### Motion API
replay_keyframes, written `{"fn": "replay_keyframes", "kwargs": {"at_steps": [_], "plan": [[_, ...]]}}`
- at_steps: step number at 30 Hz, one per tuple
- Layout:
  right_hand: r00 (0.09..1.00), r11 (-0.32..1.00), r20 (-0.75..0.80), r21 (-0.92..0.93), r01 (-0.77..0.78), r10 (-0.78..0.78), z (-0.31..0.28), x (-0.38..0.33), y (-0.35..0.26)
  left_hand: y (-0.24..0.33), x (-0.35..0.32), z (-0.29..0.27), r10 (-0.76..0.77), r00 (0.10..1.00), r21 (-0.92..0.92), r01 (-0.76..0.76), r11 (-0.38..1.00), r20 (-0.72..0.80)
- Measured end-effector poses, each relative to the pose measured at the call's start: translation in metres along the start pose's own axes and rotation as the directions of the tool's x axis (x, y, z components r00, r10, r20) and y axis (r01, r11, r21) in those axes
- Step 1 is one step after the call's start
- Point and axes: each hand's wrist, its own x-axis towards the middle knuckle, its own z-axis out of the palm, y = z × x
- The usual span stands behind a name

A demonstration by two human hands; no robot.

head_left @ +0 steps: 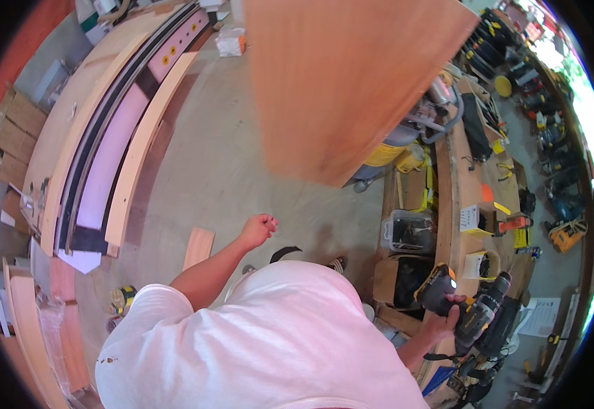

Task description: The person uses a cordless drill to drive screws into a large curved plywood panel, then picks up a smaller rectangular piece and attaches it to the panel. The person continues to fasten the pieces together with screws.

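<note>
My right hand (445, 320) is wrapped round the handle of a black and yellow cordless drill (479, 319), at the right over the edge of a workbench (452, 225). The drill's chuck points up and away to the right, and a small light glows near its battery end. My left hand (261, 230) hangs over the grey floor in the middle, its fingers curled in a loose fist with nothing showing in them. Below it a short wooden board (199, 247) lies on the floor.
A large wooden panel (338, 82) stands up ahead. Long wooden strips (150, 146) lie along a bench at the left. The right bench holds a clear plastic bin (409, 230), small boxes of fasteners (475, 219) and an orange tool (513, 225). Power tools (556, 136) line the right side.
</note>
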Motion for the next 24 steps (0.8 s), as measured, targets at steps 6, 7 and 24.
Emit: {"fn": "replay_keyframes", "kwargs": {"at_steps": [6,7,24], "plan": [[0.961,0.93,0.238,0.301,-0.21,0.14,0.111,-0.05,-0.011,-0.054,-0.066,-0.072,-0.131,0.991,-0.385,0.127,0.914,0.015],[0.958,0.955,0.247,0.217,-0.2,0.145,0.125,-0.055,-0.012,-0.065,-0.08,-0.084,-0.186,0.983,-0.467,0.168,0.868,0.009],[0.524,0.972,0.819,-0.199,-0.123,0.233,0.288,-0.141,0.0,0.059,-0.149,-0.162,0.351,0.936,-0.971,-0.11,0.213,-0.028]]}}
